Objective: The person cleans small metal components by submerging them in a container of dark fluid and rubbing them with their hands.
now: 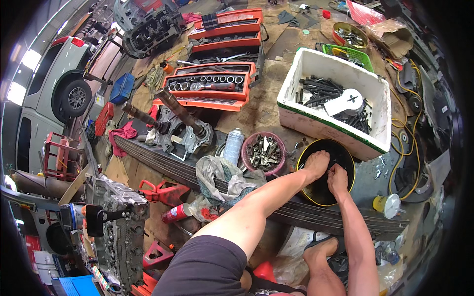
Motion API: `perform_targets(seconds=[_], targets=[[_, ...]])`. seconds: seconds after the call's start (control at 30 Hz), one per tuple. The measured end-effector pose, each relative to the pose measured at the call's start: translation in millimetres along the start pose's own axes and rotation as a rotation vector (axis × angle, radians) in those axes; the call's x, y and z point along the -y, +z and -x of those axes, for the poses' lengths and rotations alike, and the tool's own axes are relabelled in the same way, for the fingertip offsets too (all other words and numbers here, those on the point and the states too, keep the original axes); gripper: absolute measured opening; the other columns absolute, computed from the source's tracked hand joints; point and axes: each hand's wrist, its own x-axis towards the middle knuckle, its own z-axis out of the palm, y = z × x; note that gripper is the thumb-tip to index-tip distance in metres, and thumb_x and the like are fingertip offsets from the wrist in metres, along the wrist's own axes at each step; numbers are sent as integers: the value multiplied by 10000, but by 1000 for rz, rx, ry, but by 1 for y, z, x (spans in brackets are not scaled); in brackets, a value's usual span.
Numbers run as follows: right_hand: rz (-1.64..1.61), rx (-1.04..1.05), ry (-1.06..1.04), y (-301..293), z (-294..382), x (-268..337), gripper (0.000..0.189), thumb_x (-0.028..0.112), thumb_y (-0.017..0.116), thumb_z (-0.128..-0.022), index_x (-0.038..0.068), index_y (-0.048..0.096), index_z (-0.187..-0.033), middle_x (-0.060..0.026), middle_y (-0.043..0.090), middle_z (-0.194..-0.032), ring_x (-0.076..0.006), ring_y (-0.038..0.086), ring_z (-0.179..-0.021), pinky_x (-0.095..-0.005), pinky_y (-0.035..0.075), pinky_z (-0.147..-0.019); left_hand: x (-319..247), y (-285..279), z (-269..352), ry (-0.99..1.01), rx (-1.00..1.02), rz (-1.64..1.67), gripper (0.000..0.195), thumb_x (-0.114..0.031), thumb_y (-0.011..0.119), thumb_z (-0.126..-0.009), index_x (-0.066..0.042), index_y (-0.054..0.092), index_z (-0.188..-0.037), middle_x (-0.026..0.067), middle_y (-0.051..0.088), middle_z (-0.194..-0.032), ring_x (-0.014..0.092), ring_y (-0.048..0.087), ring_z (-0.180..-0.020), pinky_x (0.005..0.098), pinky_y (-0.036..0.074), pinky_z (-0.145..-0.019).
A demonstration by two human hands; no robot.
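Both of my hands reach into a round black basin with a yellow rim [308, 199]. My left hand [317, 162] is over its upper left part, fingers bent down. Close beside it on the right, my right hand [337, 179] has its fingers curled inward. Whatever the fingers touch is hidden or too small to make out. To the left of the basin is a pink plastic basket [246, 160] filled with small metal parts [264, 150]. Behind the basin stands a white foam box [333, 137] holding black bolts [320, 88] and a white plastic piece [344, 103].
An orange cantilever toolbox [207, 104] lies open with sockets and wrenches. Nearby are a spray can [233, 146], a grey rag [231, 177], a stack of long metal strips [166, 159] and a plastic cup [391, 205]. An engine cylinder head [122, 229] stands at left.
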Motion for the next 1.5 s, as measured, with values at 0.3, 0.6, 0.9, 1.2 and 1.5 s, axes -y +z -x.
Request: perform_targets(seconds=[0.3, 0.6, 0.9, 1.2, 1.5], targets=[[22, -40, -38, 1, -3, -6, 83, 37, 634, -850, -28, 607, -805, -252, 632, -749, -441, 642, -762, -480, 492, -687, 1, -3, -3, 78, 34, -31, 180, -54, 524, -880, 21, 620, -1013, 215, 647, -1052, 372, 646, -1019, 450, 537, -879], [0, 32, 40, -3, 0, 2, 60, 30, 635, -844, -13, 608, -813, -253, 643, -813, -448, 640, -823, -493, 498, -726, -1, -6, 1, 47, 4, -51, 177, -65, 534, -878, 12, 633, -1002, 204, 660, -1042, 353, 656, -1024, 447, 521, -889], [19, 39, 34, -1, 2, 1, 40, 24, 622, -842, -14, 610, -838, -248, 645, -836, -440, 641, -834, -485, 499, -738, 1, -9, 1, 84, 36, -77, 168, -62, 544, -871, -4, 633, -1001, 186, 659, -1043, 344, 646, -1030, 447, 504, -900], [33, -13, -13, -2, 1, 2, 74, 41, 625, -839, -22, 611, -803, -263, 629, -758, -453, 638, -773, -493, 492, -695, -4, -11, 2, 60, 50, -52, 166, -53, 545, -869, -7, 634, -1001, 184, 653, -1040, 346, 640, -1037, 446, 500, -909], [25, -14, -13, -1, 1, -1, 57, 30, 641, -830, -10, 609, -806, -244, 632, -751, -440, 638, -764, -487, 493, -694, -4, -5, 3, 20, -8, -75, 178, -59, 546, -868, -11, 629, -1018, 177, 657, -1032, 335, 653, -1016, 441, 501, -904]])
